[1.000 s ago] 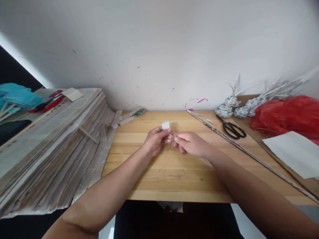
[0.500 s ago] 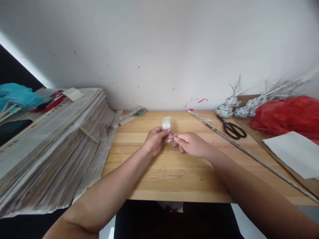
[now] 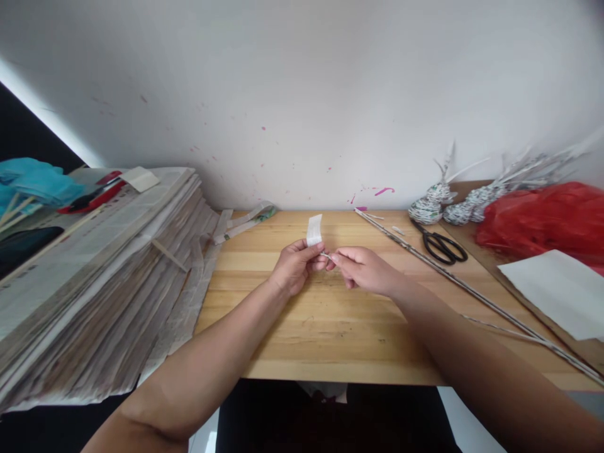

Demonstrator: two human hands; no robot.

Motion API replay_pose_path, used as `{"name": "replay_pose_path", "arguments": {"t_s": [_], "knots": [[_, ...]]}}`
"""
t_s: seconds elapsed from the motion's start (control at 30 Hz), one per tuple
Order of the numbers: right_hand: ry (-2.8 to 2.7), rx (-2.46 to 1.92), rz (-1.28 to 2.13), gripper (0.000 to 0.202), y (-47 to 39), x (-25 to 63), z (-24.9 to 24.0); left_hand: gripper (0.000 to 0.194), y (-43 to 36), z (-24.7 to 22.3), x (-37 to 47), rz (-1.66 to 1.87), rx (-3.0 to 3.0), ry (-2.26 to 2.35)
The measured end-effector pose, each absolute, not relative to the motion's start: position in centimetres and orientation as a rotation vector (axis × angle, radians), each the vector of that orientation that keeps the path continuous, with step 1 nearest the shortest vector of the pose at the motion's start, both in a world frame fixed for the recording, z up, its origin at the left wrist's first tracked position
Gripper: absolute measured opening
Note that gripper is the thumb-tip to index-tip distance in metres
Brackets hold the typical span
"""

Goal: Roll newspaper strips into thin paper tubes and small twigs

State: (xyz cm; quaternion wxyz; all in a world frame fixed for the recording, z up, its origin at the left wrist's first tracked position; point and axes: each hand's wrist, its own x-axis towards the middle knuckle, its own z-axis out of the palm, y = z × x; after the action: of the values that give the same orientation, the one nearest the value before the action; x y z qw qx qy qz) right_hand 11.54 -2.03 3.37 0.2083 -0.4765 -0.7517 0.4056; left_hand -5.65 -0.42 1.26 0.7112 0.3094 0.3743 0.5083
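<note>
Over the middle of the wooden table (image 3: 292,340), my left hand (image 3: 293,267) is closed around a narrow strip of printed paper (image 3: 314,230), whose flat end stands up above the thumb. From that grip the strip runs out to the right as a thin twisted length. My right hand (image 3: 362,270) pinches this twisted part between thumb and fingertips, close to the left fingers. Another thin twisted paper piece (image 3: 500,328) shows to the right of my right forearm, meeting the long paper rods (image 3: 438,269) on the table.
A tall stack of newspapers (image 3: 155,302) fills the left side, with loose paper strips (image 3: 202,270) beside it. On the right lie black-handled scissors (image 3: 443,246), woven paper pieces (image 3: 427,204), a red plastic bag (image 3: 542,217) and a white sheet (image 3: 557,292). A wall stands behind.
The strip's free end reaches slightly higher and looks straighter. My right hand has shifted and turned slightly. A thin twisted piece now shows beside my right forearm.
</note>
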Motion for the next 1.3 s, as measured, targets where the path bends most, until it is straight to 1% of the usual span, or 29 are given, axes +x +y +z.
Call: {"name": "replay_pose_path", "arguments": {"t_s": [0.1, 0.17, 0.23, 0.33, 0.37, 0.4, 0.53, 0.6, 0.67, 0.8, 0.87, 0.93, 1.0, 1.03, 1.2, 1.23, 1.3], "knots": [[-2.186, -1.309, 0.727, 0.030, -2.28, 11.36, 3.54, 0.017, -0.45, 1.38, -5.62, 1.131, 0.675, 0.848], [-2.231, -1.297, 0.555, 0.030, -2.39, 11.21, 3.68, 0.018, -0.53, 1.42, -5.59, 1.135, 0.691, 0.857], [-2.244, -1.337, 0.613, 0.034, -2.38, 11.15, 3.79, 0.019, -0.61, 1.39, -5.56, 1.141, 0.719, 0.855], [-2.205, -1.407, 0.948, 0.039, -2.26, 11.22, 3.84, 0.020, -0.64, 1.24, -5.54, 1.146, 0.759, 0.843], [-2.194, -1.411, 0.990, 0.040, -2.25, 11.25, 3.82, 0.021, -0.62, 1.19, -5.54, 1.148, 0.764, 0.843], [-2.195, -1.405, 0.963, 0.040, -2.25, 11.27, 3.79, 0.022, -0.59, 1.14, -5.55, 1.150, 0.764, 0.845], [-2.240, -1.320, 0.565, 0.026, -2.37, 11.23, 3.59, 0.025, -0.47, 1.04, -5.60, 1.157, 0.739, 0.865], [-2.266, -1.309, 0.487, 0.025, -2.37, 11.22, 3.58, 0.026, -0.47, 1.02, -5.59, 1.161, 0.741, 0.864], [-2.273, -1.334, 0.513, 0.029, -2.29, 11.27, 3.66, 0.026, -0.51, 0.99, -5.57, 1.159, 0.749, 0.859], [-2.241, -1.366, 0.769, 0.033, -2.20, 11.43, 3.83, 0.025, -0.56, 0.92, -5.54, 1.144, 0.760, 0.859], [-2.257, -1.342, 0.726, 0.027, -2.29, 11.41, 3.80, 0.024, -0.52, 0.91, -5.56, 1.150, 0.750, 0.862], [-2.293, -1.304, 0.588, 0.022, -2.40, 11.32, 3.74, 0.024, -0.46, 0.91, -5.59, 1.156, 0.740, 0.860], [-2.324, -1.295, 0.507, 0.022, -2.45, 11.25, 3.73, 0.025, -0.42, 0.91, -5.61, 1.157, 0.739, 0.851], [-2.330, -1.306, 0.519, 0.025, -2.44, 11.23, 3.74, 0.025, -0.42, 0.90, -5.61, 1.156, 0.741, 0.848], [-2.283, -1.372, 0.976, 0.038, -2.22, 11.40, 3.86, 0.027, -0.46, 0.79, -5.64, 1.150, 0.757, 0.841], [-2.278, -1.374, 0.962, 0.038, -2.22, 11.42, 3.83, 0.027, -0.45, 0.76, -5.66, 1.152, 0.756, 0.840], [-2.288, -1.365, 0.768, 0.032, -2.27, 11.40, 3.70, 0.026, -0.40, 0.72, -5.70, 1.158, 0.748, 0.840]]}}
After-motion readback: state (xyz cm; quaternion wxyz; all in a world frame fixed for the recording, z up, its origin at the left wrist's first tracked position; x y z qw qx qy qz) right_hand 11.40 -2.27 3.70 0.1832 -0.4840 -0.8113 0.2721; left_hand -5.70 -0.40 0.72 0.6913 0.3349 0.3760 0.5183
